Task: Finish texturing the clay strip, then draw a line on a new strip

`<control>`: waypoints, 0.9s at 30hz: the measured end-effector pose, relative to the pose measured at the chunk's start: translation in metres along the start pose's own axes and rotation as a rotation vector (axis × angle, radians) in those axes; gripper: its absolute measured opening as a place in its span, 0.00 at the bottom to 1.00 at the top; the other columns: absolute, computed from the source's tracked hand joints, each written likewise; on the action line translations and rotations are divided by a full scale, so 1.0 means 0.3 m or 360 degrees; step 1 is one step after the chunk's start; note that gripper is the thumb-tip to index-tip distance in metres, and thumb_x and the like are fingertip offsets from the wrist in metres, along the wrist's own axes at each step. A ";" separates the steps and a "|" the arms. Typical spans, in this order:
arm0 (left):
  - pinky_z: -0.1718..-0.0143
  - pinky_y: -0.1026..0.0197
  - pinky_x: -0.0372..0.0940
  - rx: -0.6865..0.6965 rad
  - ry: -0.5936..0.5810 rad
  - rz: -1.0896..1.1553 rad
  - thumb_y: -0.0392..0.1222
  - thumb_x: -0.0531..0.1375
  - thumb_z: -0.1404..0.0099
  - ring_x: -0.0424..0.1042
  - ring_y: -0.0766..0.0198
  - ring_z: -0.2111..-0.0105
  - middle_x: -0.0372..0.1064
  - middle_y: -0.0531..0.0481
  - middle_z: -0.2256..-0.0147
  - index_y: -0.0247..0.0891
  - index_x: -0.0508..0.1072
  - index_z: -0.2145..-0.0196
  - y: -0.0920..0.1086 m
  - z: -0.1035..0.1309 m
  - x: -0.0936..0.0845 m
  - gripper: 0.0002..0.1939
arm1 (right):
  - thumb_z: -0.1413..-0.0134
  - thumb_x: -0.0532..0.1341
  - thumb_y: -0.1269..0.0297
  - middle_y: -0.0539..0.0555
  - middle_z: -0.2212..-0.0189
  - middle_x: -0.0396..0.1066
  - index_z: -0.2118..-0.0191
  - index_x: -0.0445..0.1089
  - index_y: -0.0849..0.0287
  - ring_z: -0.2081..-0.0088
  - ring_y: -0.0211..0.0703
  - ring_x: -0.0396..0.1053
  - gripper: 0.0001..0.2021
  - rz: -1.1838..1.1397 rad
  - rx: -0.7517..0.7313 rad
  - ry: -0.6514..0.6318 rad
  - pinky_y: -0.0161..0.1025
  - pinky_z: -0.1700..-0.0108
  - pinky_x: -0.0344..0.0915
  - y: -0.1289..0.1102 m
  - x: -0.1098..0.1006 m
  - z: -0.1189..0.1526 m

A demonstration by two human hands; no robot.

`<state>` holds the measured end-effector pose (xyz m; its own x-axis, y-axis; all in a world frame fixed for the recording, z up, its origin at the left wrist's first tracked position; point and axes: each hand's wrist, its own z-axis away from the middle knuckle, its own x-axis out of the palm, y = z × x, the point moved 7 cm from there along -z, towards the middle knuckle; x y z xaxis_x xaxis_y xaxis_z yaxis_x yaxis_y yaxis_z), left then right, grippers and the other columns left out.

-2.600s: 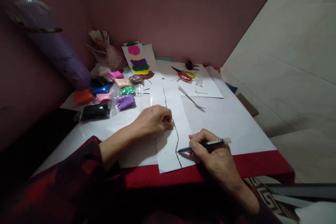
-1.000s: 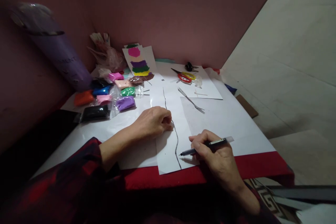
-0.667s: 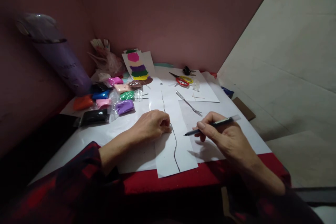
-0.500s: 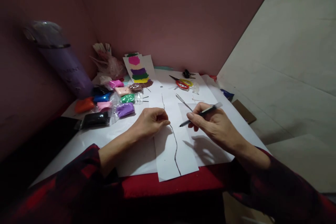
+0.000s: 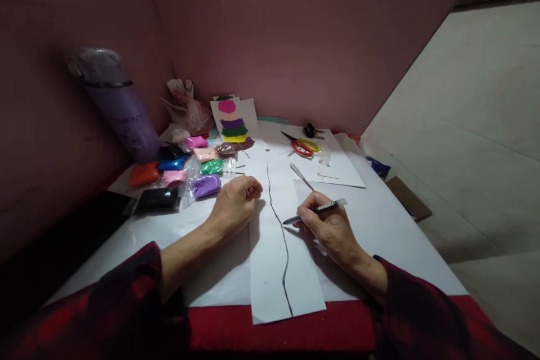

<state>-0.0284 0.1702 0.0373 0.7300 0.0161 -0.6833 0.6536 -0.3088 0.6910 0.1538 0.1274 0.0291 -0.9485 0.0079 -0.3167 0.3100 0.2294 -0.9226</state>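
Note:
My right hand (image 5: pixel 331 230) grips a black pen (image 5: pixel 327 207) with a clear end. Its tip touches a wavy dark line, or is right beside it, on a long strip of white paper (image 5: pixel 272 287). The line runs down the strip's length to the near end, which hangs over the table's front edge. Along the strip's left side rests my left hand (image 5: pixel 238 205), fingers curled in, with nothing visible in them. A slim tool with a silvery end (image 5: pixel 299 174) lies just beyond my right hand.
Several bagged lumps of coloured clay (image 5: pixel 206 185) lie left, before a purple bottle (image 5: pixel 126 118). Scissors (image 5: pixel 301 146) and keys (image 5: pixel 311 130) lie toward the back. A card with colour swatches (image 5: pixel 234 121) leans near the wall. White sheets cover the red table (image 5: pixel 228 329).
My right hand has brought the pen tip down and left to the line. My left hand has drawn back from the line to the left. The camera view has shifted slightly.

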 end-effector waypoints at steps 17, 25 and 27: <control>0.71 0.62 0.58 -0.0097 -0.0094 -0.0064 0.30 0.56 0.44 0.66 0.64 0.72 0.67 0.53 0.76 0.37 0.73 0.71 -0.018 0.002 0.022 0.07 | 0.43 0.61 0.56 0.47 0.80 0.66 0.74 0.64 0.57 0.77 0.36 0.64 0.13 -0.0052 0.0002 -0.0030 0.36 0.73 0.70 -0.001 0.021 0.001; 0.70 0.62 0.58 -0.0073 -0.0128 -0.0103 0.29 0.56 0.45 0.65 0.64 0.71 0.67 0.52 0.75 0.37 0.73 0.71 -0.014 0.001 0.028 0.08 | 0.41 0.60 0.58 0.49 0.80 0.68 0.74 0.65 0.58 0.76 0.39 0.68 0.12 0.0192 -0.0031 -0.0028 0.38 0.72 0.68 -0.002 0.017 -0.001; 0.69 0.62 0.58 -0.0065 -0.0135 -0.0110 0.28 0.56 0.44 0.65 0.64 0.71 0.67 0.52 0.74 0.37 0.74 0.70 -0.013 0.000 0.029 0.08 | 0.42 0.60 0.58 0.49 0.80 0.68 0.74 0.64 0.58 0.76 0.39 0.67 0.12 0.0200 -0.0022 -0.0035 0.38 0.72 0.68 -0.004 0.018 -0.001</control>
<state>-0.0245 0.1716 0.0286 0.6645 -0.0450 -0.7459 0.7106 -0.2706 0.6495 0.1483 0.1275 0.0287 -0.9005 0.0162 -0.4345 0.4252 0.2414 -0.8723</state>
